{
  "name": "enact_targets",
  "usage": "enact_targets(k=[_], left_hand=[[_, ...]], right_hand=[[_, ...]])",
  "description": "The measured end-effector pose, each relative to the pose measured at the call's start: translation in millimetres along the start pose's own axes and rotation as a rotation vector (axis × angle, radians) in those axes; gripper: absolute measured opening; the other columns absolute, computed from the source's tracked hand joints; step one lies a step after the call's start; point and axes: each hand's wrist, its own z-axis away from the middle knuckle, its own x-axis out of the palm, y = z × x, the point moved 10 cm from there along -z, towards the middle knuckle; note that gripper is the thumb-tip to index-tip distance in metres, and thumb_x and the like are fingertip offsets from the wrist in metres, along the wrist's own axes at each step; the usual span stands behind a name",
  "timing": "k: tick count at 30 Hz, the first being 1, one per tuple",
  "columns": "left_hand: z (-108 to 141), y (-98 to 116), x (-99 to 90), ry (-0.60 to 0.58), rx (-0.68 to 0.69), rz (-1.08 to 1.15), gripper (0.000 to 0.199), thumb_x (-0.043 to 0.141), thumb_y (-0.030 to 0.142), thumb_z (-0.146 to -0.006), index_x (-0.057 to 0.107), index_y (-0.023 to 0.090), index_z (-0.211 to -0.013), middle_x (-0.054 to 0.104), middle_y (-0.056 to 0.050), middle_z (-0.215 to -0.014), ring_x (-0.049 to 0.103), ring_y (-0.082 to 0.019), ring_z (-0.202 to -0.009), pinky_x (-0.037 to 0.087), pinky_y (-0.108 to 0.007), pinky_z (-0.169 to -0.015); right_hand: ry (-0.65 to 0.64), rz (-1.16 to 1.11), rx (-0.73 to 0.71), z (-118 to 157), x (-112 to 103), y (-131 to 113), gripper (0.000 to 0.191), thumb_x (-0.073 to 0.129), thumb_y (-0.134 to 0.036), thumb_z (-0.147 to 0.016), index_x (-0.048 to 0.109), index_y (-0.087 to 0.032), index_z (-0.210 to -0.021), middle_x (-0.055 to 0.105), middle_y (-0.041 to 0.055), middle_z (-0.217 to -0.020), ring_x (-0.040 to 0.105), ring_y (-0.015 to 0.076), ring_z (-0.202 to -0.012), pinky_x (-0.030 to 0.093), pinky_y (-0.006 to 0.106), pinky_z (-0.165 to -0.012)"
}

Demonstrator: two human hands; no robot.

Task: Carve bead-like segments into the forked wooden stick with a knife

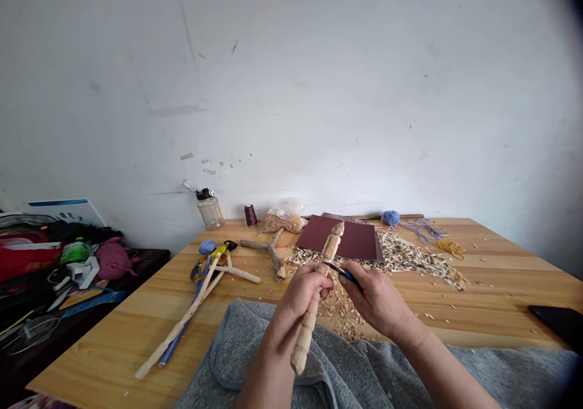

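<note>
Head view, left to right: beyond the left edge of the table, a red bag lies among clutter on a dark surface. Near that edge lie peeled sticks, with a forked branch further in, and a bottle and a thread spool toward the far edge. My left hand is closed round the carved stick, which tilts over the grey cloth at the near edge. My right hand, curled tight, pinches a small knife, its blade against the stick just above my left hand. I am paring, and that spot calls for a short, controlled cut. Behind lie sandpaper and shavings, then a blue yarn ball at the far edge, a black phone at the right edge, and a scuffed white wall beyond.
</note>
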Motion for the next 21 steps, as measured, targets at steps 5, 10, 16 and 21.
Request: enact_targets(k=[5,10,16,21], left_hand=[[3,0,8.4,-0.106,-0.020,0.081,0.005,0.051,0.018,-0.054,0.047,0.016,-0.055,0.042,0.004,-0.045,0.036,-0.006,-0.041,0.024,-0.021,-0.042],[5,0,12.9,-0.143,-0.064,0.121,0.008,0.052,0.020,-0.052,0.045,0.016,-0.053,0.041,0.004,-0.043,0.034,-0.005,-0.037,0.022,-0.020,-0.039],[7,-10,18.9,-0.199,-0.188,0.106,0.014,0.050,0.020,-0.048,0.038,0.019,-0.056,0.036,0.007,-0.043,0.030,-0.004,-0.037,0.021,-0.018,-0.038],[5,-12,9.0,-0.109,-0.155,-0.005,0.011,0.047,0.016,-0.052,0.038,0.019,-0.055,0.035,0.007,-0.042,0.028,-0.006,-0.038,0.018,-0.021,-0.040]], right_hand=[[0.006,0.038,0.004,1,-1,0,0.029,0.030,-0.036,-0.092,0.054,-0.020,-0.091,0.061,0.0030,-0.070,0.053,0.0137,-0.057,0.034,0.024,-0.055],[-0.005,0.082,-0.018,0,1,0,0.030,0.030,-0.036,-0.092,0.055,-0.020,-0.096,0.062,0.0033,-0.071,0.055,0.0141,-0.060,0.033,0.024,-0.056],[-0.019,0.221,-0.012,0,6,1,0.030,0.029,-0.037,-0.093,0.053,-0.020,-0.088,0.061,0.0013,-0.063,0.055,0.0139,-0.054,0.026,0.024,-0.051],[-0.014,0.245,0.032,-1,11,4,0.030,0.028,-0.038,-0.094,0.052,-0.021,-0.087,0.063,0.0013,-0.062,0.058,0.0140,-0.054,0.024,0.024,-0.050]])
